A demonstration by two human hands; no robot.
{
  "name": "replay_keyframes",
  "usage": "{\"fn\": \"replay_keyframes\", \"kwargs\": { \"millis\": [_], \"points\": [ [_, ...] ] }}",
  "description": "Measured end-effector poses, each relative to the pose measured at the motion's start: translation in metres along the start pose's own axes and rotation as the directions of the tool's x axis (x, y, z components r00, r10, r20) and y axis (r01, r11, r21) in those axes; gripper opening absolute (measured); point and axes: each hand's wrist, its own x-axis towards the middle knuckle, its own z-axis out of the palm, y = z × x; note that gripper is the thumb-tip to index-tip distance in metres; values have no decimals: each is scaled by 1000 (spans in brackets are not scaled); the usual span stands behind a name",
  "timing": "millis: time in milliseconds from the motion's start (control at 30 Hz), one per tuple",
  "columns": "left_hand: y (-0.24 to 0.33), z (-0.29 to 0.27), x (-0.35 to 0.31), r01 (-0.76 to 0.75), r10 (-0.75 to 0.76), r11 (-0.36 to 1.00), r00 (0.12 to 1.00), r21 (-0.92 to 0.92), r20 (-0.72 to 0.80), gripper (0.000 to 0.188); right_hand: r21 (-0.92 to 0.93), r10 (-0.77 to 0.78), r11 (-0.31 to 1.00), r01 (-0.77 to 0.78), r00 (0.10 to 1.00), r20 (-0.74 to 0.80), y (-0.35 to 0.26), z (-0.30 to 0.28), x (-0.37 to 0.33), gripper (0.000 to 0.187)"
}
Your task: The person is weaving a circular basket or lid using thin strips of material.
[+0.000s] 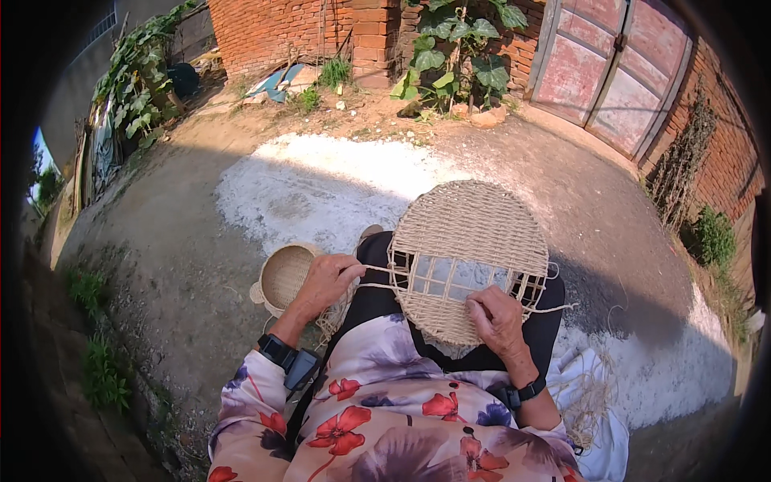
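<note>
A round woven panel of tan twisted cord lies across my lap. Its far part and a near band are closely woven; between them runs an open gap with bare ribs. My left hand, beyond the panel's left edge, is closed in a pinch on a cord strand that leads to the gap. A second loose strand runs just below it. My right hand is closed at the near edge of the gap, its fingertips gripping the weave. Loose cord ends stick out on the right side.
A round woven basket stands on the ground left of my knees. Loose fibre strands lie on a white cloth at my right. White powder covers ground ahead; beyond are a brick wall, leafy plants and a metal door.
</note>
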Motion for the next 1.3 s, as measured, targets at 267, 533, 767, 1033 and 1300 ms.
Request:
{"fn": "replay_keyframes", "kwargs": {
  "millis": [267,533,767,1033,1300],
  "points": [
    [-259,-143,-136,701,-318,584,661,409,-679,27,27,-2,1000,3,1000,-29,-1,5,1,7],
    [-328,-217,-290,908,-472,186,418,376,-776,35,-5,53,999,-53,998,19,-3,7,2,6],
    [-181,-110,-120,504,-211,772,779,387,-591,22,-97,-141,981,168,961,239,-50,35,53,18],
    [13,-8,-31,-92,117,990,960,107,-256,10,-69,-137,983,171,927,348,-43,64,56,19],
    [22,71,-27,84,-128,927,987,-365,-97,16,-73,-124,984,161,923,366,-43,65,59,16]
  ]
}}
